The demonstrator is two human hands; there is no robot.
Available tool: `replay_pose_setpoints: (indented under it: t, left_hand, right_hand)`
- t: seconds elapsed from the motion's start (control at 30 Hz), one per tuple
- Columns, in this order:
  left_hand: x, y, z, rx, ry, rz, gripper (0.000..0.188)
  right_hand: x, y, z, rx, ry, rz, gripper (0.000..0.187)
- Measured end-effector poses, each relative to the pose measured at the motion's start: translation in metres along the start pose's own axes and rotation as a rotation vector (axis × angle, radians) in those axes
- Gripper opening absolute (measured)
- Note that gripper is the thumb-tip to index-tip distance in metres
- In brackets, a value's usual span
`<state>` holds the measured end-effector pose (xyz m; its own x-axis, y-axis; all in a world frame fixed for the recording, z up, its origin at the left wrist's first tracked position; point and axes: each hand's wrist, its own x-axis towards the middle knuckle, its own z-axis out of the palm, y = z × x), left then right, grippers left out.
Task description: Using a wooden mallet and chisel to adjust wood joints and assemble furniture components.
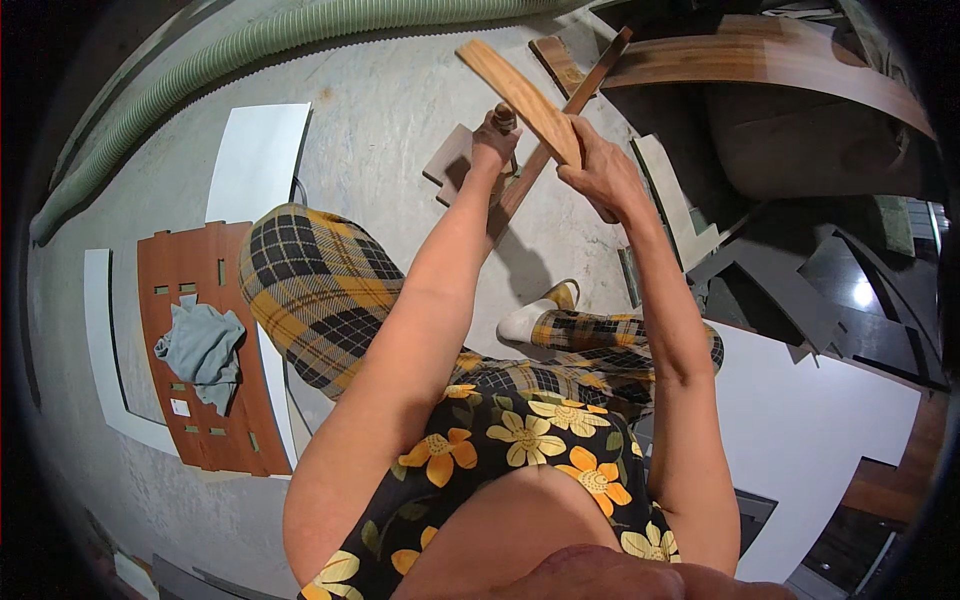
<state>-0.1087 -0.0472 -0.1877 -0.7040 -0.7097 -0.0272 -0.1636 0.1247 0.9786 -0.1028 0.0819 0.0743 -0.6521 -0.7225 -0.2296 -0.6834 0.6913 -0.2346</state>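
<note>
My right hand (603, 172) is closed round the lower end of a light-brown wooden slat (515, 95), which slants up to the left. My left hand (490, 148), a little lower and to the left, is closed round a short brown rounded piece like a tool handle (504, 118); its lower part is hidden. Behind both hands a long, darker wooden strip (520, 190) runs diagonally. Whether either hand touches that strip, I cannot tell. Under my left hand lie flat brown wood pieces (447, 165) on the floor.
A green ribbed hose (200, 65) curves along the far left. At left lie a white panel (258, 150) and a slotted reddish-brown board (190, 260) with a grey cloth (203, 345) on it. Curved wooden panels (760, 60) and dark offcuts (870, 310) crowd the right, near a white sheet (800, 430).
</note>
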Motion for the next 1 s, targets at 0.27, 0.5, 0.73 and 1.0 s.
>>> replay_pose_setpoints:
  t: [0.27,0.5,0.73,1.0]
  left_hand:
    - [-0.004,0.022,-0.006,0.083,-0.042,-0.092,0.054]
    - [-0.004,0.007,-0.008,0.057,0.002,0.086,0.046]
    - [0.003,0.005,-0.002,0.025,-0.06,-0.099,0.044]
    - [0.007,0.004,-0.006,0.05,-0.089,-0.1,0.048]
  right_hand:
    - [-0.005,-0.003,-0.009,0.125,0.174,-0.039,0.067]
    - [0.002,0.0,0.021,0.031,0.068,-0.051,0.067]
    - [-0.004,0.003,0.017,0.014,0.022,0.004,0.066]
    - [-0.02,0.0,0.01,0.16,0.122,-0.031,0.068]
